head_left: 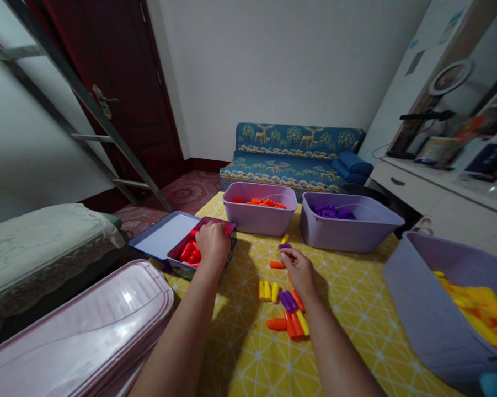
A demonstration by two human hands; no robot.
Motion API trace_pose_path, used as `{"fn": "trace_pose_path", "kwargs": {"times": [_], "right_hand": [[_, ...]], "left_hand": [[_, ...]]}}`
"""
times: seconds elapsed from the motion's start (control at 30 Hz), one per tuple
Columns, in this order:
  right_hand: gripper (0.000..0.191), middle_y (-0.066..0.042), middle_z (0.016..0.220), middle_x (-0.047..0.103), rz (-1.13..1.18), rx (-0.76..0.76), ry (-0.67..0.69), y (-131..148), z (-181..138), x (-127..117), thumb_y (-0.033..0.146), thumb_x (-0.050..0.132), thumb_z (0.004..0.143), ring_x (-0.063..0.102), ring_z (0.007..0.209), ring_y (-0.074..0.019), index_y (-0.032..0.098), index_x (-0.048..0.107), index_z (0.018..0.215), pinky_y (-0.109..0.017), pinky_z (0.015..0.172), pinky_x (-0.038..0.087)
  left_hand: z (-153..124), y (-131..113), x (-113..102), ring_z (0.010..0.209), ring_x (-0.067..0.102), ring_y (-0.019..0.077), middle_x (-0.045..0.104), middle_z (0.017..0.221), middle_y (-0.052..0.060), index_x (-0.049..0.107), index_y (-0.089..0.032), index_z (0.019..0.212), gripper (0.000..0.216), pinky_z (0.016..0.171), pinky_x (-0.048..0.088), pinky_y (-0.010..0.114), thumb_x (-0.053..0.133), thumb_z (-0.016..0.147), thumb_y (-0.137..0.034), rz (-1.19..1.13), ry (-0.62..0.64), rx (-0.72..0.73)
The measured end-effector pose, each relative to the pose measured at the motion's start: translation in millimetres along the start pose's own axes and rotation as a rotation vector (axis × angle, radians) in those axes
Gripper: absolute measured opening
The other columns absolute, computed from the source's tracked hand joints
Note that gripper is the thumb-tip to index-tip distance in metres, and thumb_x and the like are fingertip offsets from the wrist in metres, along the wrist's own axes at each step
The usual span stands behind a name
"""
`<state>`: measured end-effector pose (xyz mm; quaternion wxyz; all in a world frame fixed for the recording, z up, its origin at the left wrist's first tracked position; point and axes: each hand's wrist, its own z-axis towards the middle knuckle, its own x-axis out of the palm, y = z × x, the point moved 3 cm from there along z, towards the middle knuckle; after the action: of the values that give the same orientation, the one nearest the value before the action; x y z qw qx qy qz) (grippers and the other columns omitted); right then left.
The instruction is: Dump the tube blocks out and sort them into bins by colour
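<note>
My left hand [213, 241] is inside an open tin box [230, 242], its fingers curled down over glossy red plastic pieces [189, 252]; its fingertips are hidden, so what they grip does not show. Over the table, my right hand [301, 271] has thumb and fingers pinched at a small purple plastic piece [284, 246]. A yellow piece [285, 239] lies just beyond it and an orange piece [277, 264] beside the fingers. Nearer me, several yellow pieces [267, 291] stand in a row, next to purple pieces [288, 301] and a cluster of orange-red ones [294, 325].
A lilac bin with orange pieces [260, 218] and another with purple pieces [343, 234] line the far table edge. At right stands a bin with yellow pieces [417, 309]. Pink lids [78, 331] lie at left. Beyond are a sofa [289, 162] and a ladder [95, 121].
</note>
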<state>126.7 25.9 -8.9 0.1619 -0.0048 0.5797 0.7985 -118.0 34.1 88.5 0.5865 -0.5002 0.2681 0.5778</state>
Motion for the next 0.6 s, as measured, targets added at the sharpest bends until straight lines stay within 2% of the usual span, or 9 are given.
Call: {"fn": "trace_pose_path", "kwargs": {"times": [0.1, 0.17, 0.23, 0.3, 0.37, 0.47, 0.53, 0.6], "right_hand": [[0.018, -0.004, 0.084, 0.071, -0.001, -0.008, -0.004, 1.8, 0.3, -0.5, 0.036, 0.06, 0.075, 0.067, 0.076, -0.0184, 0.022, 0.068, 0.083, -0.033, 0.071, 0.054], [0.017, -0.004, 0.084, 0.072, -0.008, -0.015, -0.006, 3.2, 0.5, -0.5, 0.036, 0.06, 0.074, 0.066, 0.076, -0.0185, 0.022, 0.068, 0.081, -0.033, 0.072, 0.054], [0.017, -0.004, 0.083, 0.072, -0.021, -0.018, -0.01, 4.1, 0.7, -0.2, 0.036, 0.061, 0.073, 0.066, 0.075, -0.0188, 0.021, 0.068, 0.08, -0.033, 0.071, 0.054], [0.02, -0.006, 0.084, 0.072, -0.026, -0.013, -0.027, 4.1, 0.9, -0.5, 0.036, 0.06, 0.073, 0.066, 0.075, -0.0196, 0.02, 0.069, 0.081, -0.034, 0.072, 0.054], [0.023, -0.008, 0.085, 0.072, -0.003, 0.006, -0.045, 2.6, 1.1, -1.3, 0.037, 0.06, 0.073, 0.067, 0.074, -0.0203, 0.018, 0.068, 0.084, -0.034, 0.07, 0.054], [0.023, -0.006, 0.085, 0.072, 0.059, 0.043, -0.061, -1.1, 1.3, -2.6, 0.035, 0.058, 0.075, 0.068, 0.071, -0.0194, 0.02, 0.066, 0.089, -0.032, 0.066, 0.055], [0.02, -0.004, 0.084, 0.072, 0.059, 0.047, -0.066, -2.7, 1.5, -3.3, 0.033, 0.056, 0.075, 0.068, 0.072, -0.0184, 0.022, 0.065, 0.089, -0.031, 0.065, 0.055], [0.016, -0.003, 0.083, 0.071, 0.022, 0.032, -0.062, -2.6, 1.7, -3.4, 0.03, 0.057, 0.074, 0.068, 0.074, -0.0179, 0.023, 0.065, 0.086, -0.031, 0.067, 0.056]], "left_hand": [[-2.0, -4.6, 2.2, 0.096, 0.06, 0.0331, 0.069, 0.098, 0.017, 0.076, -0.017, 0.09, 0.03, 0.076, 0.045, 0.042, 0.048, 0.078, -0.012, 0.091, 0.079, 0.014], [-3.7, -10.5, -1.3, 0.101, 0.057, 0.0342, 0.068, 0.104, 0.017, 0.075, -0.019, 0.09, 0.029, 0.08, 0.045, 0.046, 0.049, 0.079, -0.013, 0.092, 0.047, 0.038], [-7.0, -21.0, -4.0, 0.104, 0.055, 0.0333, 0.066, 0.11, 0.016, 0.074, -0.021, 0.096, 0.03, 0.083, 0.044, 0.046, 0.05, 0.081, -0.014, 0.02, -0.011, 0.106], [-13.4, -36.4, -0.3, 0.103, 0.057, 0.0294, 0.066, 0.111, 0.013, 0.073, -0.022, 0.104, 0.032, 0.085, 0.045, 0.041, 0.051, 0.082, -0.014, -0.127, -0.012, 0.212], [-23.5, -53.8, 13.4, 0.094, 0.061, 0.0241, 0.069, 0.105, 0.011, 0.072, -0.021, 0.107, 0.031, 0.081, 0.047, 0.033, 0.056, 0.081, -0.015, -0.302, 0.107, 0.307], [-43.6, -75.4, 44.7, 0.079, 0.064, 0.0192, 0.071, 0.096, 0.007, 0.072, -0.021, 0.105, 0.032, 0.071, 0.048, 0.027, 0.065, 0.075, -0.02, -0.46, 0.381, 0.408], [-54.3, -82.3, 61.9, 0.078, 0.064, 0.0189, 0.07, 0.093, 0.008, 0.075, -0.02, 0.097, 0.026, 0.068, 0.047, 0.026, 0.065, 0.073, -0.019, -0.472, 0.45, 0.469], [-59.0, -82.8, 72.8, 0.078, 0.064, 0.0194, 0.07, 0.088, 0.008, 0.076, -0.019, 0.087, 0.018, 0.068, 0.046, 0.026, 0.063, 0.074, -0.018, -0.484, 0.438, 0.488]]}}
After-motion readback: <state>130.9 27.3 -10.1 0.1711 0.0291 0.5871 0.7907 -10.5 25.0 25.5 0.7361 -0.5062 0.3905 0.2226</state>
